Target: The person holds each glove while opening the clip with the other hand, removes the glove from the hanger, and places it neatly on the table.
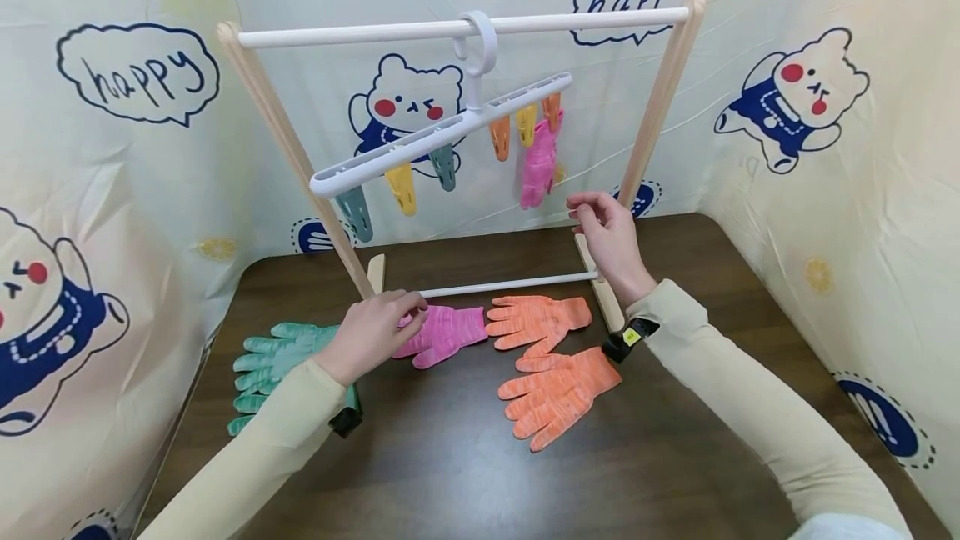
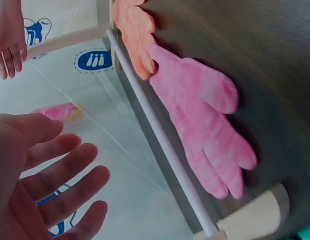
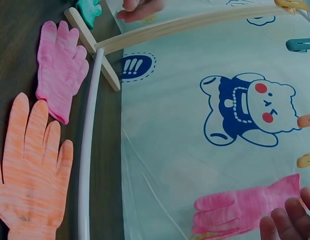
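A pink glove (image 1: 540,163) hangs fingers down from an orange clip (image 1: 552,111) at the right end of a white clip hanger (image 1: 420,142). My right hand (image 1: 611,244) is raised just below and to the right of it, fingers loosely bent and holding nothing. Over the table, my left hand (image 1: 375,333) partly covers a second pink glove (image 1: 457,330). In the left wrist view the left hand's fingers (image 2: 70,175) are spread and bare. Two orange gloves (image 1: 540,322) lie to the right, and green gloves (image 1: 281,357) lie at the left, partly behind the left forearm.
The hanger hooks over the white top bar (image 1: 345,33) of a rack with slanted wooden legs (image 1: 660,107). A lower white bar (image 1: 510,284) runs near the table. Other clips, such as a yellow one (image 1: 402,188), hang unfilled. A printed cloth (image 1: 787,190) surrounds the brown table (image 1: 675,440).
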The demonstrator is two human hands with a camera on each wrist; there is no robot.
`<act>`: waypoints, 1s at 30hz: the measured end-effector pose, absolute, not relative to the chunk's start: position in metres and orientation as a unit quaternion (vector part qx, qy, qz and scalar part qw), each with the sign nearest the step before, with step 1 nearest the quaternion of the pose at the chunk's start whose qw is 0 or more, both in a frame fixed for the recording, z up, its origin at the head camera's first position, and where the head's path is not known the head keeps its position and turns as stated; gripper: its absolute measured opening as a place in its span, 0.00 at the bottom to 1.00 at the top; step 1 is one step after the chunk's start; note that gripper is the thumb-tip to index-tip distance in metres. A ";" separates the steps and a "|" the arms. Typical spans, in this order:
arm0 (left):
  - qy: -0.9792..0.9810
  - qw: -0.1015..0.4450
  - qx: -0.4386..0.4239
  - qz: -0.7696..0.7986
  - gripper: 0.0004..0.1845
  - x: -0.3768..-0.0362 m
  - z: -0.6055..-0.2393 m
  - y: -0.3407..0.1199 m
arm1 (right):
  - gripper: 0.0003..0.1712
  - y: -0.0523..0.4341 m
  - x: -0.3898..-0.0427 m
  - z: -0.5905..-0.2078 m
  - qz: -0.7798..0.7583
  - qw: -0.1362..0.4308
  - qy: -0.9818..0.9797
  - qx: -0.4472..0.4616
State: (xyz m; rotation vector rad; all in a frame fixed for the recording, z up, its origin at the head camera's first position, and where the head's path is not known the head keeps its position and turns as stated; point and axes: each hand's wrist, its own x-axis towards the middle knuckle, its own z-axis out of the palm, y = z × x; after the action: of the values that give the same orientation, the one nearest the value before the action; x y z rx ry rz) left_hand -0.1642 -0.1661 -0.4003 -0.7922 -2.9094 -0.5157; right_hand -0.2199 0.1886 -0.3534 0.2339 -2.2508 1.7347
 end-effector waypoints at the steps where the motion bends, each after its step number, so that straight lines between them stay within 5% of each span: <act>1: -0.949 0.045 -0.260 -0.173 0.10 -0.166 -0.400 -0.163 | 0.17 0.189 -0.220 -0.353 0.602 0.143 -0.782 0.080; 30: -0.906 0.116 -0.217 -0.344 0.12 -0.215 -0.387 -0.098 | 0.24 0.187 -0.230 -0.338 0.555 0.142 -0.817 0.066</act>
State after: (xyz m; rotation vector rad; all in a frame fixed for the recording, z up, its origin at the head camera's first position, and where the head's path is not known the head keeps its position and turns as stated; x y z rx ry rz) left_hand -0.2148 -0.0983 -0.3871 -0.6366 -2.6541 -1.0088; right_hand -0.2298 0.1874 -0.3381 0.1917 -2.3578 1.6004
